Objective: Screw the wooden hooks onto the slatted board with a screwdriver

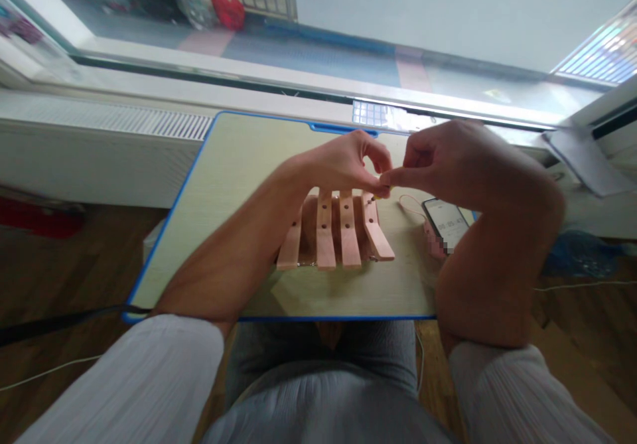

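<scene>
Several pale wooden slats [326, 245] with dark holes or screw heads stand side by side on the table, joined across a brown, partly see-through piece. The rightmost slat [379, 239] slants outward. Over the far end of this slatted piece, my left hand [351, 162] is closed, with thumb and index finger curled together. My right hand [442, 165] meets it from the right, thumb and finger pinched at the same spot. A small yellowish bit shows under the fingertips, too little to name; what they hold is mostly hidden.
The folding table [259, 145] has a blue edge and a slot at the back. A phone [445, 222] with a running timer and a looped strap lies near my right forearm. Beyond are a radiator [179, 125], a windowsill and a window. Cables run along the floor.
</scene>
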A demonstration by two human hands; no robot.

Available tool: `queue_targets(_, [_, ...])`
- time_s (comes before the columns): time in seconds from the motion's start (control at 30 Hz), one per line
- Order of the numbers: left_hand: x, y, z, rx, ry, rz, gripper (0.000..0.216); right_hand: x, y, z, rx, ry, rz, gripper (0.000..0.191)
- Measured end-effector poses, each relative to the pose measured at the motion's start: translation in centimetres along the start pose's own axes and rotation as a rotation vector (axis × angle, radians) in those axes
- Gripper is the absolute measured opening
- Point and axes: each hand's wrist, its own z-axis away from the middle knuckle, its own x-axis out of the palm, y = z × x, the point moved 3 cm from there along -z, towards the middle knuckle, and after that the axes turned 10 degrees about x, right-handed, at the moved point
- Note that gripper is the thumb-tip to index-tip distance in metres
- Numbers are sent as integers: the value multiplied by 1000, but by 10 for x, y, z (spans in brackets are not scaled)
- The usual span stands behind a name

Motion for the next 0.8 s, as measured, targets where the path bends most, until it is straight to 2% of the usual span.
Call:
queue_targets(0.2, [-2,2,0,24,-30,20,20,-4,-2,5,-136,-27,-38,24])
queue_targets(0.37, [0,3,0,21,-67,8,21,-4,-1,4,-90,-51,6,15])
queue_targets(0.63, [2,0,-1,15,1,-34,27,-1,-4,1,33,-6,30,29])
queue_targets(0.8, [3,-2,-1,13,14,-5,23,1,-3,0,33,-9,24,37])
